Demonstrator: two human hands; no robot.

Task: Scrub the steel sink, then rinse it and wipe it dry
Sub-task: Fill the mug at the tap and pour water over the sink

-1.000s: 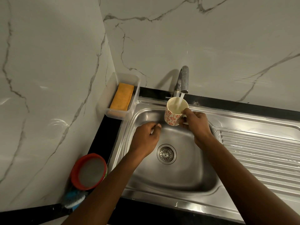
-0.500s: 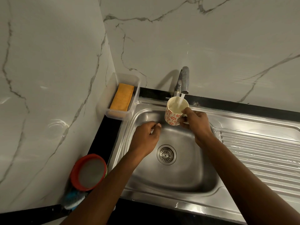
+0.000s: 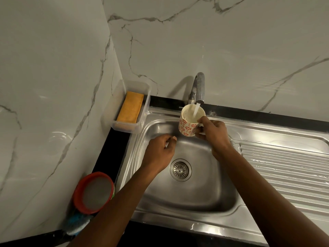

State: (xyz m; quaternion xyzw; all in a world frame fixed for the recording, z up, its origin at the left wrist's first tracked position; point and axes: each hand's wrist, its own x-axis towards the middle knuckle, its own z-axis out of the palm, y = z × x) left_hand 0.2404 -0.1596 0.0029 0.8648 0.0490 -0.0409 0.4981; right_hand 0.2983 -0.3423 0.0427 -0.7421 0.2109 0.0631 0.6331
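Steel sink is set in the black tabletop, with its basin directly beneath both hands. Right hand: fingers curled round the handle of a patterned mug, held upright under the running tap at the basin's back edge. Left hand: fingers loosely curled above the basin, just left of the drain, with nothing seen in them. Marble walls meet at the corner. The sink's long axis runs along the back wall, with the ribbed drainboard to the right.

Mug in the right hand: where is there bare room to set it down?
Bare: the ribbed drainboard right of the basin, and the basin's floor in front of the drain. Crowded: the black counter strip on the left, with the clear tray at the back and the red-rimmed tub in front.
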